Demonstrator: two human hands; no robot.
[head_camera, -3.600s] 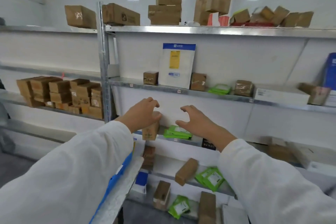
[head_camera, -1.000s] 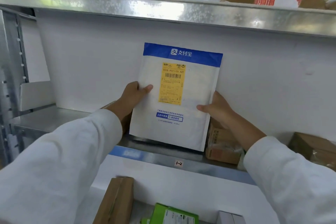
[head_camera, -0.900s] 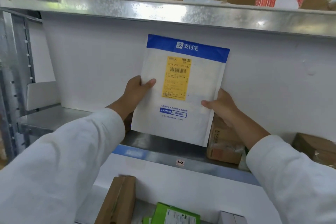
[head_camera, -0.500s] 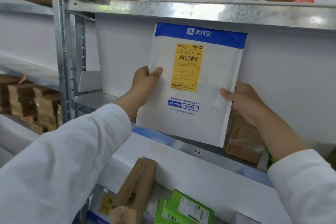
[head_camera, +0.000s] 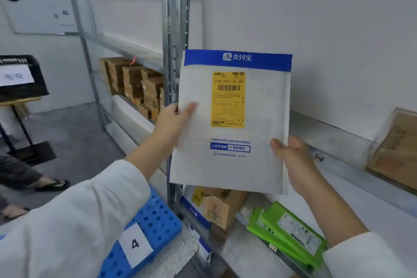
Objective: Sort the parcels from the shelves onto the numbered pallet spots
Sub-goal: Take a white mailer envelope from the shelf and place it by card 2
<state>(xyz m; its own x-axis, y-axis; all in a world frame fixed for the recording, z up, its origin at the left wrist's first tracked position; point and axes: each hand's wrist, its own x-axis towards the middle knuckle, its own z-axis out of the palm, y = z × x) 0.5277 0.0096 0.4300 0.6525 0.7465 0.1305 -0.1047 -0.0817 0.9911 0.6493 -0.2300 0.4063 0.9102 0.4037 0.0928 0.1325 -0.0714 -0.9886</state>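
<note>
Pinched the left edge of a white padded envelope [head_camera: 225, 171] with the left hand [head_camera: 171, 119], thumb on the front. Gripped the lower right edge with the right hand [head_camera: 293, 160]. Held it upright in the air, in front of the metal shelf [head_camera: 338, 165]. Read 支付宝 on the blue top band [head_camera: 259, 61], and "502B P021-00 A82" above a barcode on the yellow label [head_camera: 228, 99]. Saw, below left, a blue pallet [head_camera: 155, 216] with a card [head_camera: 135, 244] marked "4".

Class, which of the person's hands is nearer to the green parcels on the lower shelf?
Right. The right hand, holding the lower right edge of the white envelope, is above the green parcels; the left hand holds its left edge, higher up and farther left.
</note>
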